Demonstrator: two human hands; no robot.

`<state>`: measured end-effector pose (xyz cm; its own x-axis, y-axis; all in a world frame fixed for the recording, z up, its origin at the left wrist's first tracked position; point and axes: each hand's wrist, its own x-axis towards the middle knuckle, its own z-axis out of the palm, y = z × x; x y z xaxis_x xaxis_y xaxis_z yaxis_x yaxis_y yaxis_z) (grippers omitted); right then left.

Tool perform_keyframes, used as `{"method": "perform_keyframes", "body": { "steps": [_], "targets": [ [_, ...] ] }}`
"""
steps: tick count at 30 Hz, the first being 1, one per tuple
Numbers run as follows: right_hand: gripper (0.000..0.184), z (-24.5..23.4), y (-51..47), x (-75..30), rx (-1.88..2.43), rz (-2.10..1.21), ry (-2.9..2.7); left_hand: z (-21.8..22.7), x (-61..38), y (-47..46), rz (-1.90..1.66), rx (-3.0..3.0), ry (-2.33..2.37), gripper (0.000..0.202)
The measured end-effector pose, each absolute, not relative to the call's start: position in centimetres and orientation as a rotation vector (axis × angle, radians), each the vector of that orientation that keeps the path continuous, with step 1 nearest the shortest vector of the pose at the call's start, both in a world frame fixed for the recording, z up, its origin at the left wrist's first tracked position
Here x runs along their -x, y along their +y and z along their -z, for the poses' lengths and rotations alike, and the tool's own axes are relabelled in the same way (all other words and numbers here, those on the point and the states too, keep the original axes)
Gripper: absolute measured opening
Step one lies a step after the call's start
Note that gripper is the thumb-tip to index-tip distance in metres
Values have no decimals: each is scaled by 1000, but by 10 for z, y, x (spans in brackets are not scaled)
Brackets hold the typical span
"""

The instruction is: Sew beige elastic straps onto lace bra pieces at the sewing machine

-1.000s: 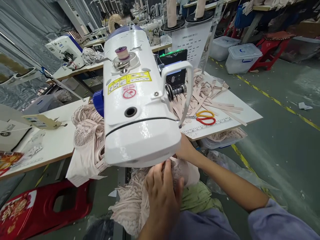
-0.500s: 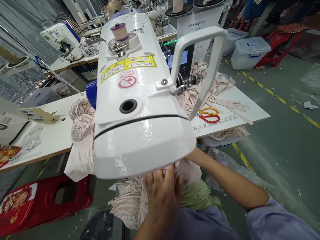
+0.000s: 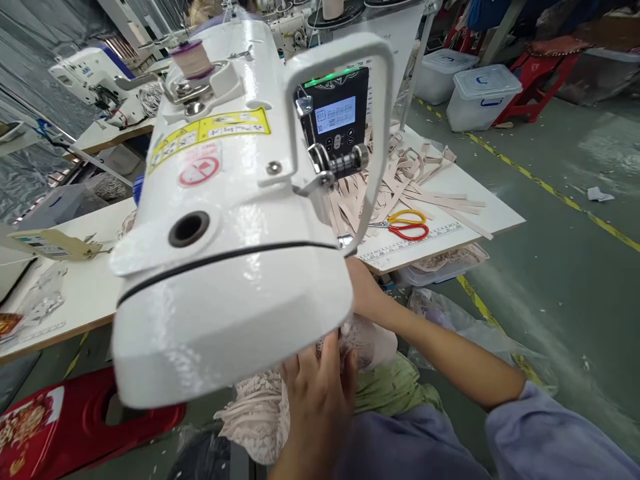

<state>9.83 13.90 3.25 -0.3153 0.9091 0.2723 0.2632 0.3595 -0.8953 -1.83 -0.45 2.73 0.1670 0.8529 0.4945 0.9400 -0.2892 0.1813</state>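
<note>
A white sewing machine [image 3: 240, 313] fills the middle of the view and hides the needle area. Below its head, my left hand [image 3: 317, 393] lies on a pale pink lace garment [image 3: 367, 343]. Its fingers are stretched out with the thumb apart, and the fingertips go partly out of sight under the head. My right hand [image 3: 366, 290] reaches in from the right, beside the machine head and above the same garment; its fingers are hidden behind the head. More pale lace pieces [image 3: 257, 407] hang in a bunch left of my left hand.
On the white table lie scissors [image 3: 407, 225] with yellow and red handles, a printed ruler [image 3: 435, 237] and many beige strips [image 3: 400, 180]. A lit control panel [image 3: 335, 117] stands behind the handle. A red stool [image 3: 75, 427] is at lower left; lidded bins [image 3: 483, 100] stand back right.
The view has shifted, so the machine sits further left and lower and the control panel shows fully. More of my right hand is visible. My left hand stays on the lace garment.
</note>
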Motion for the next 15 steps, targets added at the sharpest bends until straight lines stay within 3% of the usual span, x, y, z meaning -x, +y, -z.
{"method": "perform_keyframes", "body": {
  "steps": [6, 15],
  "targets": [
    [7, -34, 132, -100, 948, -913, -1694, -19, 43, -6, 972, 2278, -1829, 46],
    [9, -23, 84, -123, 1051, -1035, -1428, 6, 64, 2, 1858, 1827, -2752, 46]
  ]
}}
